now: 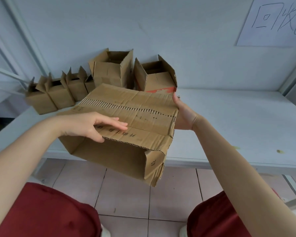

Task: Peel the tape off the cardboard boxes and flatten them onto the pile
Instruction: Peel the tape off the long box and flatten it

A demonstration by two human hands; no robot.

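I hold a brown cardboard box (130, 127) in the air over the front edge of the white table (229, 127). Its open end faces me, and a strip of torn paper showing the corrugation runs across its top. My left hand (96, 124) lies on the near top flap, fingers straight on top and thumb under the flap's edge. My right hand (184, 115) holds the box's right side, its fingers hidden behind the cardboard. No tape shows clearly on the box.
Against the wall stand two larger open boxes (113, 71) (156, 76), and a row of several small open boxes (58, 93) at the table's left. A paper sign (273, 21) hangs on the wall. Below are pink floor tiles (126, 190) and my red trousers.
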